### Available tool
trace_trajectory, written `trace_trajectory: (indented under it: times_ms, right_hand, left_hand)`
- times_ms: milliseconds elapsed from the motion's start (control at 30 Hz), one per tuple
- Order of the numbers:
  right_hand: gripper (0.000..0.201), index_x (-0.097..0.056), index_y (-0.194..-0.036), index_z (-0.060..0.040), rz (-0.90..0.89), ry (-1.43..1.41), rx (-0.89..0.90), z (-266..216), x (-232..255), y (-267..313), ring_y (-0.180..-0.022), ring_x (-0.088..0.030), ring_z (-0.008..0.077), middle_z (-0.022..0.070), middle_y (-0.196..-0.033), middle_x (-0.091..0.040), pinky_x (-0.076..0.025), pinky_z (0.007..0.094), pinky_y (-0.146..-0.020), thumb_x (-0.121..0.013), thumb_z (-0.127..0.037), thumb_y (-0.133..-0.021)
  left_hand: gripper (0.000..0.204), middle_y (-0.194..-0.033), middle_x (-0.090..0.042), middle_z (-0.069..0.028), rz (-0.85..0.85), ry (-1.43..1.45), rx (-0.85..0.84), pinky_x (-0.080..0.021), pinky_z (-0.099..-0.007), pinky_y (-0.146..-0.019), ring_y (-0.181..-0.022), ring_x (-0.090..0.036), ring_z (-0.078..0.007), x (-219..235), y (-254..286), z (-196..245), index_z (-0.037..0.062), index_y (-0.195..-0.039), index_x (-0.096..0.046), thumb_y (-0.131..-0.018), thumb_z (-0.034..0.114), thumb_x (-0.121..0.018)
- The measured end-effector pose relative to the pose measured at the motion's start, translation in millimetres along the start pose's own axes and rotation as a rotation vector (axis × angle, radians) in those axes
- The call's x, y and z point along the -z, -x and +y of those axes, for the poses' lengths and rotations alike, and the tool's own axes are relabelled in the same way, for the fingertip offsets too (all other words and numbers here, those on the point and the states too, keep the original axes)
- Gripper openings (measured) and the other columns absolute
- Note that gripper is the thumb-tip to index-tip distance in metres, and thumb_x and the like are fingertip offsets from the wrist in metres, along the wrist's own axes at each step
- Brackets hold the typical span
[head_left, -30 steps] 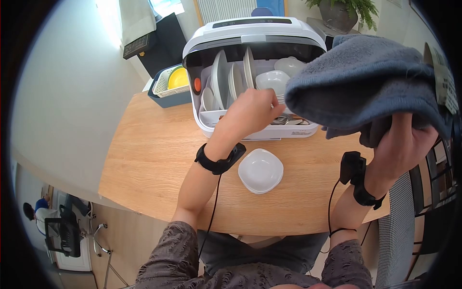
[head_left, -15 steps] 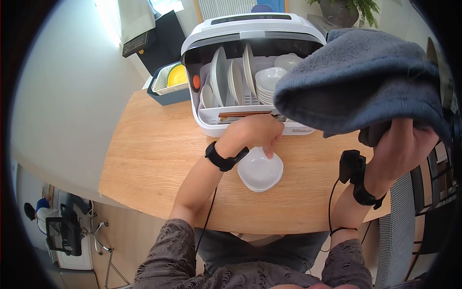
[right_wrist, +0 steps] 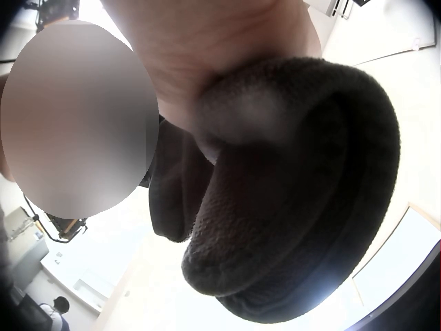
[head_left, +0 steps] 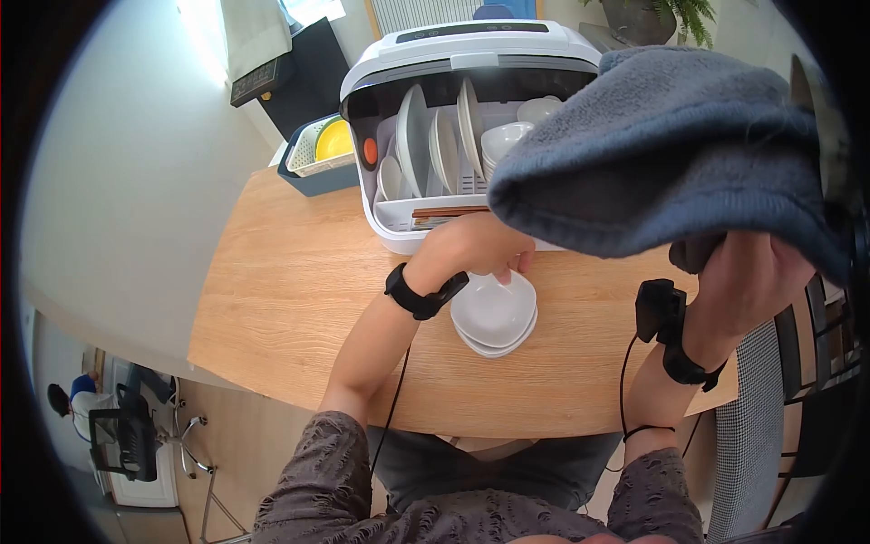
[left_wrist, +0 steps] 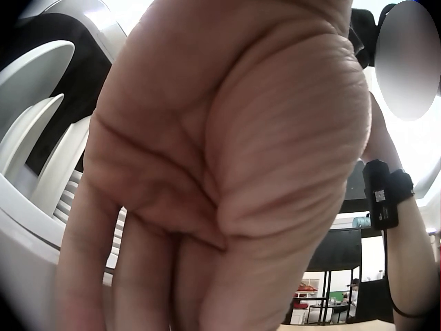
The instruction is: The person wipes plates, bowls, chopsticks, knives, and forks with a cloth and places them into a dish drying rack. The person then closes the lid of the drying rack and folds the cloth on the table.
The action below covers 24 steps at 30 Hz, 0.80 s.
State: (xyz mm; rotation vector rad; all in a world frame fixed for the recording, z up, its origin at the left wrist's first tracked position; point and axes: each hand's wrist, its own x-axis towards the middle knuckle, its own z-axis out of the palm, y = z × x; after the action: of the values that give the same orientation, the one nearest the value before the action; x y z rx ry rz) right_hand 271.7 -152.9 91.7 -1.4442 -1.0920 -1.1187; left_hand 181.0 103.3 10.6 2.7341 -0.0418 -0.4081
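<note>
My left hand point(head_left: 480, 245) pinches the far rim of a white squarish bowl point(head_left: 494, 310), thumb tip over its inner edge. Beneath it shows the near rim of a second white bowl point(head_left: 497, 352), with the upper one offset away from me. The left wrist view is filled by the palm point(left_wrist: 220, 145); neither bowl appears there. Up at the right, my right hand point(head_left: 757, 276) holds a thick blue-grey towel point(head_left: 662, 154), which hides most of its fingers. Dark folds of the towel point(right_wrist: 275, 207) hang from that hand in the right wrist view.
Behind the bowls stands an open white dish dryer point(head_left: 390, 238) with upright plates point(head_left: 412, 136), stacked bowls point(head_left: 503, 140) and chopsticks point(head_left: 449, 213). The towel covers its right side. A blue basket point(head_left: 317, 186) with a yellow bowl point(head_left: 334, 141) sits on the table's left.
My left hand came down from the dryer's front to the bowls and took the top one by its rim, shifting it away from me. The towel has drifted slightly left.
</note>
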Motion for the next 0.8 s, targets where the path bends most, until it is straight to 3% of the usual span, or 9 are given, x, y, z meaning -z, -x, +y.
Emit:
trace_trajectory:
  times_ms: [100,167,300,367,467,567,600,700,800]
  right_hand:
    - [0.010,-0.067,-0.082,0.0057,-0.025,0.015,0.015,-8.3,-9.4,-6.1,-0.068,-0.059,0.0103,0.0028,-0.076,-0.066,-0.046,0.0244,-0.066,-0.068,-0.002,-0.089]
    - [0.011,-0.067,-0.091,0.0063,-0.026,-0.507,-0.058,-30.4,-33.3,-19.2,-0.076,-0.061,0.0100,0.0031,-0.084,-0.068,-0.049,0.0239,-0.072,-0.072,-0.003,-0.088]
    - [0.018,-0.065,-0.101,0.0070,-0.110,-0.416,-0.286,-6.0,-26.5,-4.6,-0.084,-0.062,0.0092,0.0041,-0.093,-0.069,-0.050,0.0230,-0.077,-0.073,-0.003,-0.088]
    - [0.024,-0.062,-0.109,0.0071,-0.165,-0.365,-0.242,-6.2,-31.3,-4.6,-0.087,-0.062,0.0083,0.0051,-0.097,-0.069,-0.050,0.0218,-0.076,-0.072,-0.005,-0.090]
    - [0.024,-0.063,-0.109,0.0061,-0.183,-0.384,-0.296,-20.6,-37.1,-14.0,-0.086,-0.062,0.0084,0.0055,-0.097,-0.069,-0.050,0.0214,-0.075,-0.070,-0.010,-0.093]
    - [0.027,-0.064,-0.110,0.0055,-0.226,-0.301,-0.397,-29.7,-40.6,-22.9,-0.086,-0.062,0.0082,0.0060,-0.097,-0.069,-0.050,0.0207,-0.073,-0.068,-0.017,-0.096]
    - [0.028,-0.064,-0.110,0.0054,-0.267,-0.297,-0.452,-36.6,-41.5,-27.6,-0.085,-0.062,0.0082,0.0060,-0.096,-0.069,-0.050,0.0205,-0.072,-0.068,-0.019,-0.096]
    - [0.030,-0.064,-0.110,0.0055,-0.371,-0.466,-0.558,-51.0,-37.5,-29.0,-0.085,-0.063,0.0086,0.0057,-0.095,-0.068,-0.051,0.0207,-0.073,-0.067,-0.021,-0.097]
    - [0.030,-0.063,-0.111,0.0054,-0.410,-0.599,-0.443,-62.7,-37.8,-21.2,-0.085,-0.063,0.0091,0.0052,-0.094,-0.068,-0.051,0.0212,-0.075,-0.065,-0.022,-0.098]
  left_hand:
    - [0.026,-0.097,-0.071,-0.0072,0.107,-0.035,-0.040,-0.052,-0.0383,-0.079,-0.094,-0.067,-0.0255,-8.1,-1.3,-6.2,0.0105,-0.101,-0.070,-0.077,0.007,-0.078]
    - [0.022,-0.097,-0.072,-0.0068,0.124,0.002,-0.038,-0.052,-0.0383,-0.080,-0.095,-0.067,-0.0257,-4.5,1.1,-5.9,0.0102,-0.099,-0.070,-0.079,0.006,-0.076]
    - [0.020,-0.097,-0.071,-0.0111,0.248,0.155,-0.118,-0.051,-0.0398,-0.079,-0.093,-0.066,-0.0301,4.3,8.8,-9.9,0.0066,-0.098,-0.068,-0.079,0.001,-0.071]
    - [0.015,-0.095,-0.069,-0.0188,0.564,-0.003,-0.264,-0.051,-0.0430,-0.078,-0.091,-0.064,-0.0377,2.6,2.8,-18.9,0.0004,-0.095,-0.065,-0.080,0.001,-0.067]
    - [0.012,-0.091,-0.066,-0.0247,0.711,-0.008,-0.219,-0.050,-0.0470,-0.076,-0.087,-0.061,-0.0440,25.4,29.2,15.1,-0.0039,-0.094,-0.061,-0.082,-0.001,-0.062]
    - [0.014,-0.087,-0.065,-0.0252,0.918,0.064,-0.327,-0.050,-0.0491,-0.074,-0.083,-0.061,-0.0455,32.8,40.0,39.8,-0.0038,-0.094,-0.059,-0.081,0.000,-0.061]
    - [0.014,-0.089,-0.070,-0.0134,0.957,-0.116,-0.319,-0.053,-0.0372,-0.070,-0.078,-0.069,-0.0302,36.0,40.6,35.5,0.0028,-0.102,-0.066,-0.090,0.009,-0.066]
    - [0.026,-0.087,-0.061,-0.0219,1.088,0.052,-0.395,-0.048,-0.0489,-0.072,-0.084,-0.059,-0.0442,37.9,50.9,43.5,-0.0017,-0.101,-0.051,-0.080,0.006,-0.064]
    - [0.020,-0.085,-0.061,-0.0183,1.217,0.183,-0.470,-0.047,-0.0429,-0.066,-0.078,-0.061,-0.0393,38.9,49.9,45.6,0.0011,-0.097,-0.047,-0.085,0.008,-0.063]
